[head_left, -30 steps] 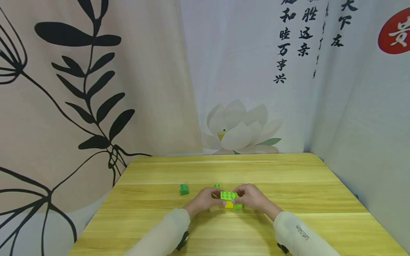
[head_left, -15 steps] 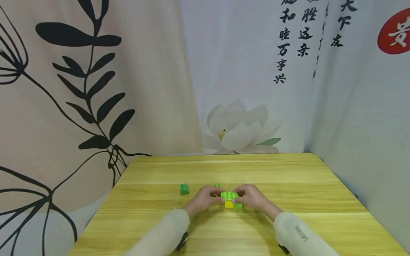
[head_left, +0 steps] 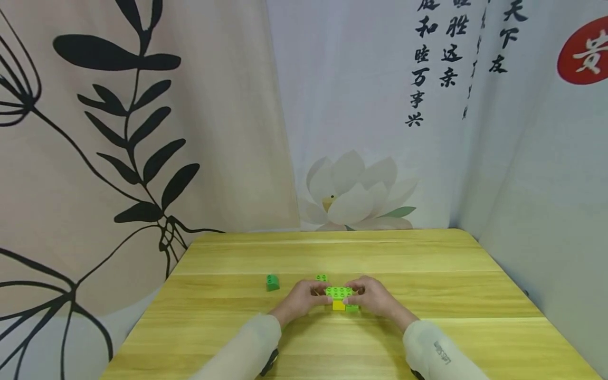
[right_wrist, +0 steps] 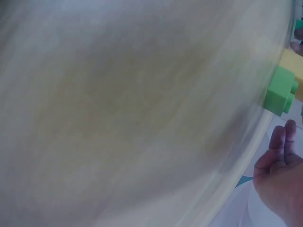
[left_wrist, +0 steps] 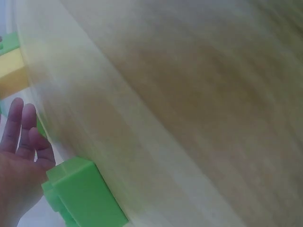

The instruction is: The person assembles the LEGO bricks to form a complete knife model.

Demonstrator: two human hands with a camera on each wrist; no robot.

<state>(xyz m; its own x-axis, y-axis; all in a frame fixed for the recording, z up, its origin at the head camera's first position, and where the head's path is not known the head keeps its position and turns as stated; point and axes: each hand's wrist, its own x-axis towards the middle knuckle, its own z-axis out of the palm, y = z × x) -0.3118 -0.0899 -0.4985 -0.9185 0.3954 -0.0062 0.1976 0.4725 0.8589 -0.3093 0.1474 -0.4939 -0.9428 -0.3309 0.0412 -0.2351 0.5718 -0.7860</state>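
A lime-green brick (head_left: 339,293) with two rows of studs sits over a yellow brick (head_left: 339,305). Beside the yellow one, on its right, is a smaller green brick (head_left: 352,308). My left hand (head_left: 304,300) pinches the lime-green brick at its left end, thumb in front. At the right end my right hand (head_left: 372,296) pinches the same brick. Only the outer fingers of the left hand (left_wrist: 23,161) show in the left wrist view. The right wrist view shows the smaller green brick (right_wrist: 281,91) above the right hand (right_wrist: 281,175).
A darker green brick with a sloped side (head_left: 273,283) stands left of the hands on the wooden table (head_left: 404,348). Another green brick (head_left: 321,277) is partly hidden behind the left hand. One more green brick (left_wrist: 87,194) lies near the left wrist. A printed curtain (head_left: 228,132) hangs behind.
Both hands stay on the lime-green brick, which has barely moved. The head view has tilted slightly, so everything appears a little lower.
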